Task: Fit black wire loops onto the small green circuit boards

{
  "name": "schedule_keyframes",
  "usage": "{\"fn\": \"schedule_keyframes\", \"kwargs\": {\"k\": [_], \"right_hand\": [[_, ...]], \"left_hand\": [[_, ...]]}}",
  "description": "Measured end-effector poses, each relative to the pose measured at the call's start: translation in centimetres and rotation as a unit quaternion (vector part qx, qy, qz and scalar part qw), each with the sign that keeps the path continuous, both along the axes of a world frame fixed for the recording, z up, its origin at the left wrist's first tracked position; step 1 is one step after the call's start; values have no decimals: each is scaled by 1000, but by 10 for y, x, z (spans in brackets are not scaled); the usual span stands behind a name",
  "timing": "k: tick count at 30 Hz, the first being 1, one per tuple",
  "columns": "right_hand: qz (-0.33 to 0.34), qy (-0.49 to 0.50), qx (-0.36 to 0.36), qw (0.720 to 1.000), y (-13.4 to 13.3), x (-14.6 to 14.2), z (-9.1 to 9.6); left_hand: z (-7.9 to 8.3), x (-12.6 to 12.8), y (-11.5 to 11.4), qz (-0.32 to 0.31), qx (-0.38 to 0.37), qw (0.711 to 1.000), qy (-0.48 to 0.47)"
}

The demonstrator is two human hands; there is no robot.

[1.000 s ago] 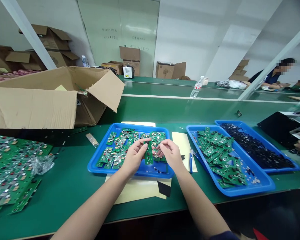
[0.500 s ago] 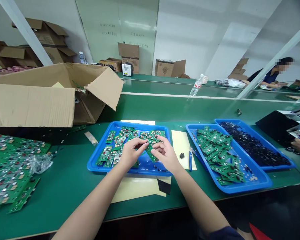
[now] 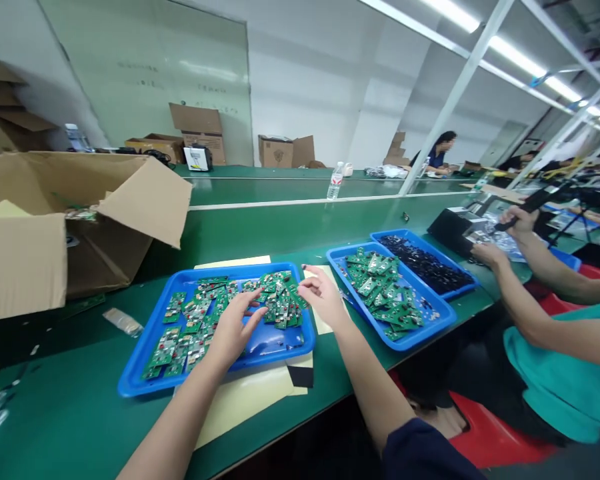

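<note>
My left hand lies open with its fingers spread over the small green circuit boards heaped in the near blue tray; its fingertips touch the pile. At the tray's right rim my right hand hovers, its fingers loosely apart and nothing visible in them. Both forearms reach in from the lower edge. Yellow paper sheets lie under the tray.
To the right are a second blue tray of green boards and a third blue tray of black parts. A co-worker in a teal shirt handles a black device. An open cardboard box stands left, a water bottle behind.
The green board held between both hands is no longer in them. My left hand has dropped onto the pile in the tray. The view has swung right, bringing in the co-worker.
</note>
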State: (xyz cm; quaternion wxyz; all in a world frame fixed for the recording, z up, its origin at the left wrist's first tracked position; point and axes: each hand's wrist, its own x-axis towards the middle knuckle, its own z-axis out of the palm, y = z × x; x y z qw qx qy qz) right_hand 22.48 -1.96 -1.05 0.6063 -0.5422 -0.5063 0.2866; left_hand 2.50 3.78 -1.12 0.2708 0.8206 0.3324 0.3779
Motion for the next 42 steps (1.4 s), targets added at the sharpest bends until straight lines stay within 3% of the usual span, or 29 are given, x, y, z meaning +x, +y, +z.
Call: {"fn": "schedule_keyframes", "kwargs": {"k": [3,7,10,12,16,18,21,23,26,32,35,42], "right_hand": [[-167,-68,-31,983,-31,52,-6],[-346,-199,-110,910,-85,112,-27],[-381,-287,-172,862,-110,135,-41],[-383,-316,-195,846,-115,139,-45],[-432,-357,-148,815,-106,126,-45],[-422,-386,-97,815,-96,111,-44],[-312,-397,-56,861,-77,81,-47],[-257,-393,-67,881,-66,61,-52],[-224,-398,-100,884,-55,41,-60],[-233,-445,-108,858,-54,36,-67],[-245,-484,-96,835,-55,37,-65],[-239,-569,-144,774,-52,41,-53]], "left_hand": [[0,-2,3,-3,67,997,40],[0,-2,3,-6,108,992,58],[2,-2,1,-16,123,990,65],[3,-2,0,-24,129,989,69],[6,-2,-2,-31,133,988,65],[7,-2,-3,-33,134,988,65],[6,-2,-3,-34,135,988,68],[5,-2,-3,-34,134,988,70],[5,-2,-3,-35,129,988,75],[8,-4,-5,-38,125,988,78],[7,-5,-4,-37,135,987,78],[4,-5,-2,-38,158,984,74]]}}
